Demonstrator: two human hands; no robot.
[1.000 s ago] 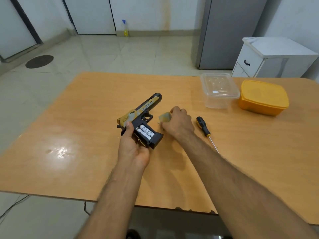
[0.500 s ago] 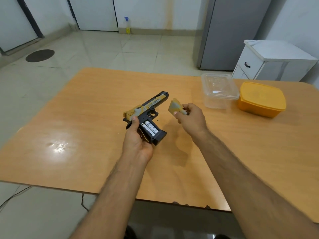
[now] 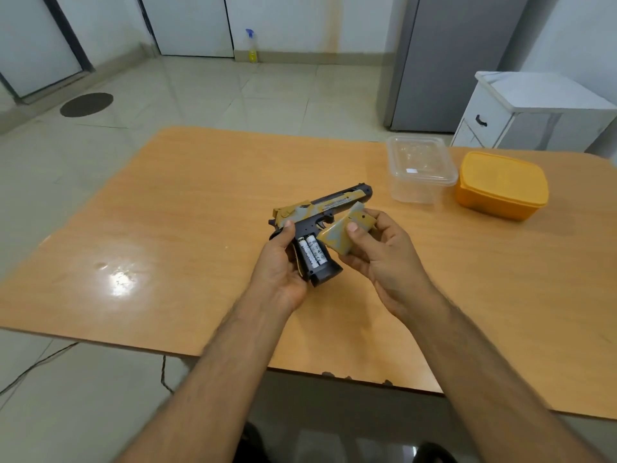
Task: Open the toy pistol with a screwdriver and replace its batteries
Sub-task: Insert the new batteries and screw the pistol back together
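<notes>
Head view: one camera only.
Pistol: black-and-tan plastic toy pistol [image 3: 320, 213], raised over the orange wooden table [image 3: 187, 202].
Left hand [image 3: 283, 265]: fingers curled round the grip.
Batteries: two white cylindrical cells [image 3: 312, 252] seated in the uncovered grip bay.
Right hand [image 3: 377, 252]: thumb and fingers pinch the tan plastic grip cover [image 3: 345, 228], just beside the bay.
Risk: a tilted cover could jam; the screw is not visible and may be lost.

Both forearms reach forward, the left hand [image 3: 278, 269] curled in a grip, the right hand [image 3: 380, 255] pinching with thumb and fingers [image 3: 375, 215].
</notes>
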